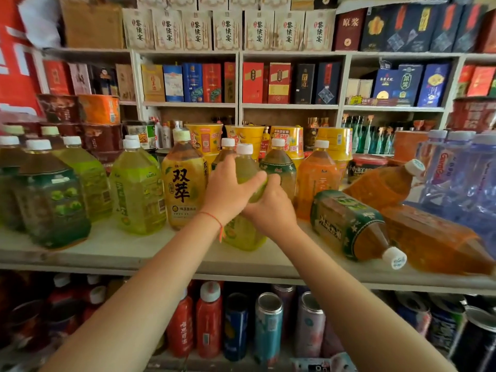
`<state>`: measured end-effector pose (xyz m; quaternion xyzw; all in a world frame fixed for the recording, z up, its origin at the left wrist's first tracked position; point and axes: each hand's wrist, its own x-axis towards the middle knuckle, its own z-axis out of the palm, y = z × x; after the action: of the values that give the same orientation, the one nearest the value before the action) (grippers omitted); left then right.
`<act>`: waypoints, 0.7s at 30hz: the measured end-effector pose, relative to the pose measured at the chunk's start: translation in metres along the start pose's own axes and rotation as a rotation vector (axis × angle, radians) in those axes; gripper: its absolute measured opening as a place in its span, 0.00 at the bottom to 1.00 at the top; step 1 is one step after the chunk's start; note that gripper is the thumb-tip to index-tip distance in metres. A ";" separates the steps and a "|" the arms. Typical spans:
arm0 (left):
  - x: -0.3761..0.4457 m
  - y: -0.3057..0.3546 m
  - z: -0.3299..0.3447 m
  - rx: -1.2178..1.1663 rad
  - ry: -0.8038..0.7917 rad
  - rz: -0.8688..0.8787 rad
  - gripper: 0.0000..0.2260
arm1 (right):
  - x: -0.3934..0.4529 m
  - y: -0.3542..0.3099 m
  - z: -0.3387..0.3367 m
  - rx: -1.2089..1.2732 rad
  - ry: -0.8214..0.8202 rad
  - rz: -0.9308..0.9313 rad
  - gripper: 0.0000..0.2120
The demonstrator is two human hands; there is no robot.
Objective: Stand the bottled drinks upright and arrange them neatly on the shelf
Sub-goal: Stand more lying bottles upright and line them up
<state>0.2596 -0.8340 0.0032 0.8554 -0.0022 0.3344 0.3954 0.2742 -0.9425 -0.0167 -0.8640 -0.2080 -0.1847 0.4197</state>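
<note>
A yellow-green bottle (245, 205) stood upright at the shelf's (112, 253) front edge, gripped by both hands, left (228, 190) and right (271, 208). To its right, three tea bottles (349, 224) lay tipped over.

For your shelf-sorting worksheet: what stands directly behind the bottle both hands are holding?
Behind the yellow-green bottle, between the left hand and right hand, stands another white-capped bottle. Only its cap and shoulder show; everything lower is covered.
</note>
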 end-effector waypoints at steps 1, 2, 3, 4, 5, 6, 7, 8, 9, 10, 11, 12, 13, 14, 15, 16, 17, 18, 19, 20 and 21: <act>-0.001 -0.003 0.002 0.003 0.025 0.001 0.30 | 0.002 -0.001 0.001 -0.013 -0.019 -0.004 0.31; -0.002 -0.004 0.004 0.023 0.059 0.015 0.29 | 0.003 -0.001 -0.002 -0.028 -0.065 -0.016 0.32; -0.005 -0.003 0.007 0.066 0.115 0.048 0.30 | 0.005 0.001 -0.009 -0.043 -0.138 -0.030 0.35; -0.010 0.001 0.010 0.122 0.198 0.108 0.30 | 0.005 0.005 -0.018 -0.066 -0.233 -0.038 0.39; -0.015 0.006 0.013 0.181 0.299 0.198 0.29 | 0.004 0.011 -0.028 -0.117 -0.326 -0.050 0.43; -0.021 0.012 0.018 0.227 0.396 0.308 0.27 | 0.003 0.019 -0.039 -0.194 -0.391 -0.081 0.44; -0.026 0.017 0.025 0.237 0.461 0.417 0.24 | -0.001 0.027 -0.052 -0.273 -0.403 -0.122 0.41; -0.030 0.020 0.033 0.213 0.474 0.505 0.21 | -0.004 0.035 -0.064 -0.329 -0.369 -0.157 0.37; -0.034 0.026 0.041 0.168 0.429 0.564 0.18 | -0.007 0.044 -0.077 -0.354 -0.299 -0.184 0.31; -0.039 0.034 0.052 0.126 0.342 0.593 0.16 | -0.010 0.056 -0.093 -0.357 -0.223 -0.195 0.25; -0.044 0.040 0.062 0.099 0.224 0.599 0.15 | -0.011 0.068 -0.109 -0.345 -0.164 -0.188 0.21; -0.049 0.046 0.073 0.085 0.077 0.582 0.16 | -0.012 0.080 -0.124 -0.312 -0.129 -0.153 0.18; -0.055 0.052 0.084 0.084 -0.082 0.556 0.19 | -0.012 0.092 -0.138 -0.259 -0.107 -0.098 0.17; -0.060 0.057 0.096 0.097 -0.222 0.544 0.24 | -0.013 0.103 -0.151 -0.197 -0.092 -0.033 0.16; -0.065 0.061 0.107 0.117 -0.325 0.550 0.30 | -0.014 0.113 -0.160 -0.128 -0.080 0.035 0.15; -0.067 0.062 0.116 0.141 -0.382 0.566 0.35 | -0.016 0.122 -0.165 -0.033 -0.074 0.103 0.14; -0.071 0.066 0.126 0.173 -0.403 0.588 0.39 | -0.019 0.131 -0.168 0.107 -0.072 0.175 0.14; -0.073 0.070 0.135 0.223 -0.406 0.605 0.43 | -0.022 0.139 -0.170 0.283 -0.080 0.260 0.16; -0.075 0.073 0.141 0.297 -0.406 0.611 0.47 | -0.026 0.145 -0.169 0.457 -0.098 0.345 0.18; -0.077 0.075 0.147 0.378 -0.403 0.609 0.50 | -0.029 0.149 -0.168 0.607 -0.118 0.412 0.22; -0.080 0.078 0.153 0.448 -0.396 0.604 0.52 | -0.033 0.152 -0.168 0.727 -0.132 0.455 0.24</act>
<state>0.2639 -1.0118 -0.0608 0.9288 -0.2562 0.2567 0.0759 0.3002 -1.1693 -0.0346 -0.6937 -0.0902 0.0533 0.7126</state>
